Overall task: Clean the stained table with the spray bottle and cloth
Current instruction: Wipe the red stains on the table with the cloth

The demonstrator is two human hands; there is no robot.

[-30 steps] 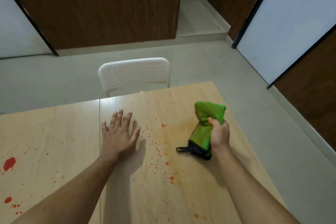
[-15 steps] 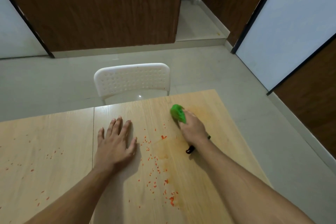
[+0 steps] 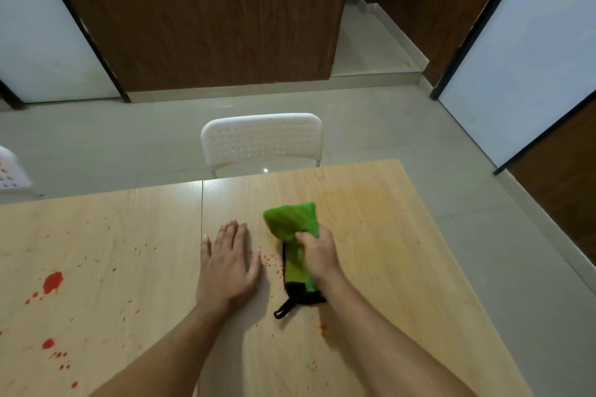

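Note:
My right hand (image 3: 317, 253) grips a bunched green cloth (image 3: 292, 224) with a black edge and loop, pressed on the light wooden table (image 3: 403, 235). My left hand (image 3: 227, 263) lies flat on the table, fingers straight, just left of the cloth. Small red specks (image 3: 271, 261) lie between the two hands. Bigger red stains (image 3: 53, 280) mark the left part of the table. A faint orange smear (image 3: 361, 200) shows on the wood beyond the cloth. No spray bottle is in view.
A white plastic chair (image 3: 261, 138) stands at the table's far edge. Part of another white chair (image 3: 9, 171) shows at the far left. The table's right edge (image 3: 451, 255) drops to a grey tiled floor. Brown wooden panels and white doors lie beyond.
My right hand has swept the cloth leftward across the table, close to my left hand. The left hand stays flat on the wood. The view has shifted.

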